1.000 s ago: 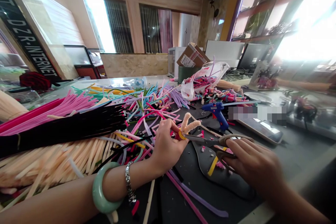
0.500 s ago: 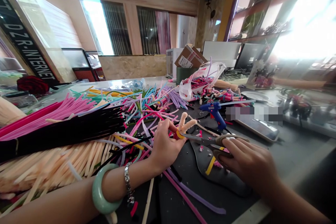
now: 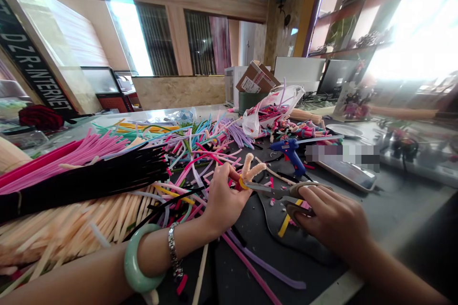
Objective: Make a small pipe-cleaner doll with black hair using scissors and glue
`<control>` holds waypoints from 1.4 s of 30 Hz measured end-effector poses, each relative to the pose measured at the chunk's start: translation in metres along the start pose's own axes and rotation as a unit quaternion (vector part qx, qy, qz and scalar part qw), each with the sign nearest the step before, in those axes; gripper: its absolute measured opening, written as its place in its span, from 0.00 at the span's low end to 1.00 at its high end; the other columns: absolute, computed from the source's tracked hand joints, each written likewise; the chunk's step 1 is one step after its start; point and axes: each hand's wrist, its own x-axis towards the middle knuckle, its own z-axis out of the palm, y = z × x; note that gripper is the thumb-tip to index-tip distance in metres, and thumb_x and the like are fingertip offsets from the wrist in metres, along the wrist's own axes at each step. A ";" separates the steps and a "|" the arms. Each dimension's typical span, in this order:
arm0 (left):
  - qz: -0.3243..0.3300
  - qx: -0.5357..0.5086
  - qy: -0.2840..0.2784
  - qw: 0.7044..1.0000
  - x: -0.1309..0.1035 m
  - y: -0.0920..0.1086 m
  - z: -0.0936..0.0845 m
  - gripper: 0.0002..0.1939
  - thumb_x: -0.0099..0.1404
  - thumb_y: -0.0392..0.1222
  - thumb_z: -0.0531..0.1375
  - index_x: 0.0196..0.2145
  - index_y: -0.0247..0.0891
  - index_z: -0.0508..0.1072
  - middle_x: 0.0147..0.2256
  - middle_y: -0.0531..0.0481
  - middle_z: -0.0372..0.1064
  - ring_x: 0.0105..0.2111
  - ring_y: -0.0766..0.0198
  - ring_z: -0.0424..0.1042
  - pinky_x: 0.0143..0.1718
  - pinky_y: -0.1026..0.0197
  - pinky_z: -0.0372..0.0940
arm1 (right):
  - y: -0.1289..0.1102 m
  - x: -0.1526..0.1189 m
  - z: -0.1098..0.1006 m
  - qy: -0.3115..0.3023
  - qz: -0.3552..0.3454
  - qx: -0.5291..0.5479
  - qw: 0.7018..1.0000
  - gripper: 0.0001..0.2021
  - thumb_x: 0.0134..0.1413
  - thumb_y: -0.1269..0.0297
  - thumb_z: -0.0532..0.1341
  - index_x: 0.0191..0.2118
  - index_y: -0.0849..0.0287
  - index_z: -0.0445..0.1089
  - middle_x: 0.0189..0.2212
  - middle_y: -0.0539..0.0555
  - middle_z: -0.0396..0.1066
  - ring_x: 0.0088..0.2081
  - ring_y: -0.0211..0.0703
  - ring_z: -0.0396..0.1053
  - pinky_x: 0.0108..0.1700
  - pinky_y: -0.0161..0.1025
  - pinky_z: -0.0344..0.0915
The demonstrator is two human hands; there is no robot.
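Note:
My left hand (image 3: 226, 198) pinches a small pipe-cleaner figure (image 3: 252, 167), with two cream fuzzy prongs sticking up and a yellow band at their base. Its lower part is hidden by my fingers. My right hand (image 3: 331, 219) grips a pair of scissors (image 3: 272, 190) by the handles. The blades point left, and their tips reach the yellow band beside my left fingertips. Whether they are cutting into it I cannot tell. Under the scissors lie a yellow pipe-cleaner piece (image 3: 285, 225) and small pink scraps on the dark mat.
A blue glue gun (image 3: 292, 156) lies beyond the scissors, with a phone (image 3: 345, 171) to its right. Bundles of black (image 3: 89, 178), pink (image 3: 82, 157) and cream pipe cleaners (image 3: 78, 224) fill the left side. A plastic bag (image 3: 255, 121) stands behind a colourful heap.
The whole view has shifted slightly. My hands keep the same grip, and the scissors stay at the yellow band, their handles perhaps spread a little differently.

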 end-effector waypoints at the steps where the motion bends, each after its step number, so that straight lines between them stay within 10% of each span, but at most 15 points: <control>1: 0.000 0.004 -0.001 1.000 0.000 0.000 0.000 0.15 0.50 0.36 0.66 0.26 0.40 0.60 0.34 0.49 0.64 0.43 0.53 0.69 0.27 0.61 0.70 | 0.000 0.000 0.000 -0.003 0.001 0.002 1.000 0.07 0.58 0.65 0.56 0.31 0.58 0.70 0.29 0.52 0.77 0.28 0.40 0.73 0.31 0.35 0.60; 42: 0.007 0.180 -0.016 0.983 0.000 0.010 0.002 0.16 0.50 0.37 0.68 0.24 0.40 0.61 0.29 0.52 0.65 0.36 0.55 0.66 0.39 0.54 0.59 | -0.008 0.000 0.000 -0.018 0.009 -0.005 1.000 0.14 0.64 0.62 0.48 0.32 0.57 0.68 0.26 0.51 0.74 0.28 0.43 0.72 0.32 0.36 0.58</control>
